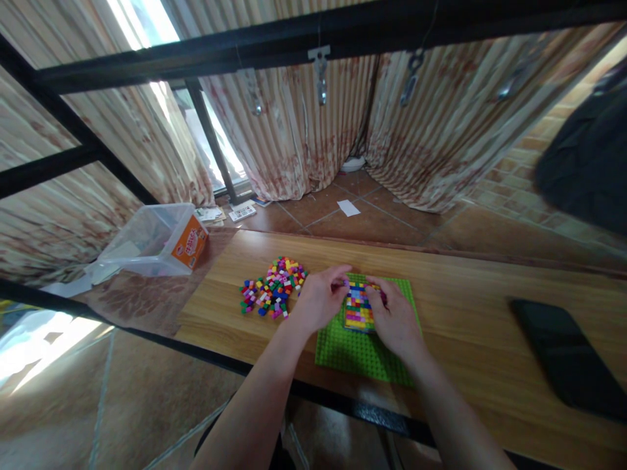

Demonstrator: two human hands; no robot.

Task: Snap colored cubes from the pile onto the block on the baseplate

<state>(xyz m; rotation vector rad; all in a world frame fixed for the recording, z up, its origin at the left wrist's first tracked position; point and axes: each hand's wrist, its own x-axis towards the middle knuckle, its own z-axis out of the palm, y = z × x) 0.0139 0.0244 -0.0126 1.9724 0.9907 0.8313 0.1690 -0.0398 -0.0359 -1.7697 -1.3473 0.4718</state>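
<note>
A green studded baseplate (362,359) lies on the wooden table under both my hands. On its upper part sits a flat block of multicoloured toy bricks (359,314), in rows of yellow, orange, pink and blue. My left hand (321,300) is at the block's upper left corner, thumb and fingers closed around a small purplish toy brick at their tips, though it is partly hidden. Thumb and curled fingers of my right hand (396,320) rest against the block's right edge and cover that side. Left of the baseplate spreads a loose pile of small coloured bricks (278,287).
A black phone-like slab (568,356) lies at the table's right. Beyond the left end stands a clear plastic box (147,238) with an orange label. A black metal bar (274,49) with hanging clips crosses above. Curtains (304,130) hang behind the table (465,307).
</note>
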